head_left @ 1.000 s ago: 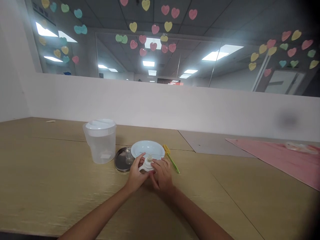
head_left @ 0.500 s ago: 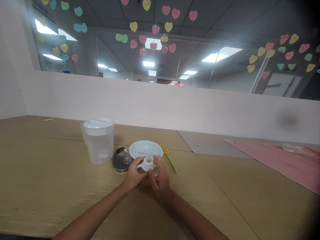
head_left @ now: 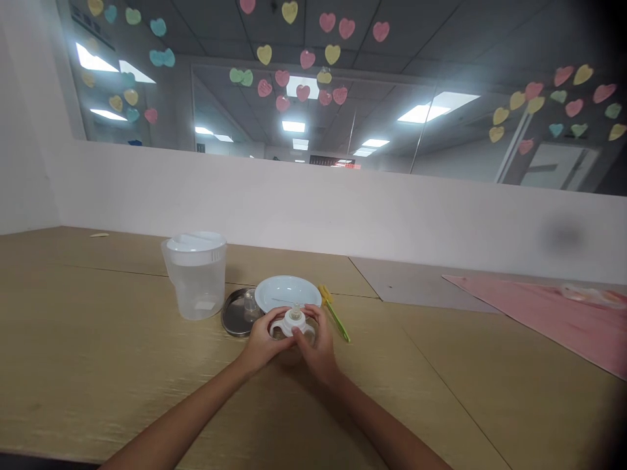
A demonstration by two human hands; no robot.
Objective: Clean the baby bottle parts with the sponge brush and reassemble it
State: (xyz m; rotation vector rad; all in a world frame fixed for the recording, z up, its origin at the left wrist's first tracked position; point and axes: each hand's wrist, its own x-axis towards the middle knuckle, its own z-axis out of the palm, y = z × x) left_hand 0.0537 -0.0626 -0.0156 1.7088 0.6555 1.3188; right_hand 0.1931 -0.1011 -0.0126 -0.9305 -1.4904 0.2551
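Between my two hands is a baby bottle (head_left: 294,320) with a white collar, side handles and a clear nipple on top. My left hand (head_left: 263,341) wraps its left side, the thumb lying across the front. Around the right side curls my right hand (head_left: 319,343), with its thumb on the collar. Most of the bottle's body is hidden by my fingers. Just behind it stands a pale blue bowl (head_left: 288,285). A round metal tray (head_left: 234,316) lies to the left, holding a small clear cap (head_left: 249,301).
A clear pitcher (head_left: 200,281) with a white lid stands at the left. Right of the bowl lies a green-and-yellow brush (head_left: 337,318). A pink cloth (head_left: 539,313) covers the table's right side, and a white wall (head_left: 294,205) rises behind.
My right hand has shifted its grip, its thumb moving up onto the collar of the baby bottle. The bottle remains in both hands. The camera view has shifted slightly.
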